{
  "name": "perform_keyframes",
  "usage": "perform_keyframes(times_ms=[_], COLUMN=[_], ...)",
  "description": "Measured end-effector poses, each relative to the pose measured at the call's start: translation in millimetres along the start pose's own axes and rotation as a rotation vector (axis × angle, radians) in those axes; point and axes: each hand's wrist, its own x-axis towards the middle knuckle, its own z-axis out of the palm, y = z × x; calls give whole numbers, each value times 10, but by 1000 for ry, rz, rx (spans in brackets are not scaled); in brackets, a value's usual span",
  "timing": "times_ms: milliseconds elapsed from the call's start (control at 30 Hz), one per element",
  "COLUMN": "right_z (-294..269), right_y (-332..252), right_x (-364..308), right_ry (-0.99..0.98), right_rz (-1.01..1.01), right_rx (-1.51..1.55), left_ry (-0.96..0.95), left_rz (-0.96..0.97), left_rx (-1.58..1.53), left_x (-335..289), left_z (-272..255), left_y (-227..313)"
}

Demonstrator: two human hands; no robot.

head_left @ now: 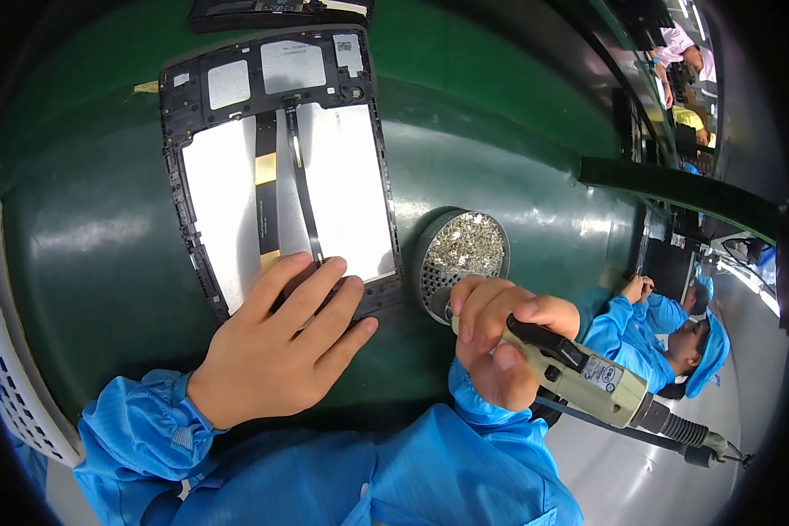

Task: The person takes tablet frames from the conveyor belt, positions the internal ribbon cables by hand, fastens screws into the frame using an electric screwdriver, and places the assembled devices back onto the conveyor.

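A black tablet housing [359, 79] with silver-white inner plates lies on the green work surface, two dark ribbon cables [298, 167] running down its middle. Across its lower edge rests my left hand [280, 346], fingers spread, fingertips touching the cables' lower ends. My right hand [508, 329] is wrapped round a beige electric screwdriver [605, 381] with a black lever. The screwdriver's front end points at a round dish [422, 263] of small screws [469, 241]; its tip is hidden by my fingers and the dish's rim, so I cannot tell whether it touches a screw.
Part of another black device [280, 13] lies at the far edge. A white slotted tray [22, 351] stands at the left. To the right, a dark green bar [684, 193] crosses beside the bench, and a co-worker in blue [649, 329] sits beyond. A cord trails from the screwdriver.
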Motion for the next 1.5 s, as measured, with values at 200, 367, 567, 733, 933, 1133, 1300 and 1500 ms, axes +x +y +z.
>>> perform_keyframes(times_ms=[200,367,567,733,933,1133,1300,1500], right_z=[-9,43,83,171,178,167,179,139], right_y=[18,13,-214,-220,-204,-146,-124,-52], right_x=[0,-11,2,-18,-29,-25,-26,-7], right_ry=[-23,-6,54,-66,-59,-58,-70,-89], right_rz=[-13,-37,-66,-108,-44,-57,-61,-127], right_rx=[-29,-65,-41,-36,-51,-30,-51,-2], left_ry=[5,18,32,92,31,25,32,30], left_rz=[-5,-4,12,-6,-11,3,2,-7], left_rx=[2,-24,-25,-48,-40,-28,-29,-31], left_x=[2,6,9,23,19,16,15,11], left_z=[-9,-9,7,2,16,21,33,60], left_y=[11,12,3,0,14,16,7,23])
